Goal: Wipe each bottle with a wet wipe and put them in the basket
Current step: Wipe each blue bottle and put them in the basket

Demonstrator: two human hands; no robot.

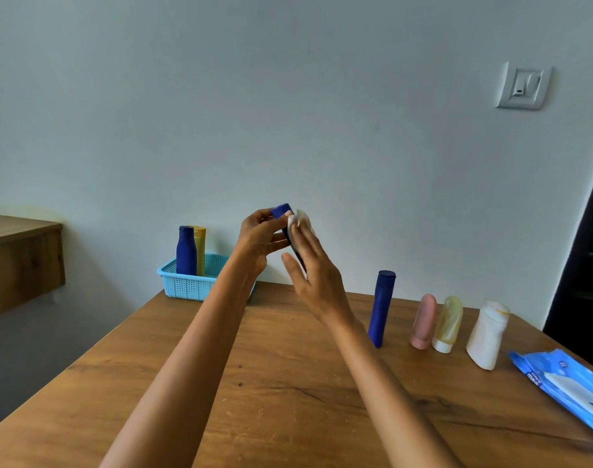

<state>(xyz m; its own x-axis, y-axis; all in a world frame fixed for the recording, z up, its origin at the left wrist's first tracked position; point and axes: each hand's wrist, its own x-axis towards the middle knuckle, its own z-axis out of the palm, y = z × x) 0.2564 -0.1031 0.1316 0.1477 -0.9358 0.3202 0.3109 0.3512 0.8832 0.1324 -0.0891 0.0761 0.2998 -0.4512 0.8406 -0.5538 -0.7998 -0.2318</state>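
Note:
My left hand (259, 239) holds a dark blue bottle (282, 211) up in the air above the table, cap end upward. My right hand (313, 265) presses a white wet wipe (300, 221) against the bottle's right side, covering most of its body. A light blue basket (187, 283) sits at the table's far left corner with a blue bottle (186, 251) and a yellow bottle (200, 248) standing in it. On the table to the right stand a tall blue bottle (382, 307), a pink bottle (424, 320), a pale yellow bottle (448, 324) and a white bottle (487, 334).
A blue pack of wet wipes (568, 383) lies at the table's right edge. The wooden table (288, 400) stands against a white wall. A wooden shelf (18, 261) juts out at the left. A dark doorway (585, 265) is at the right.

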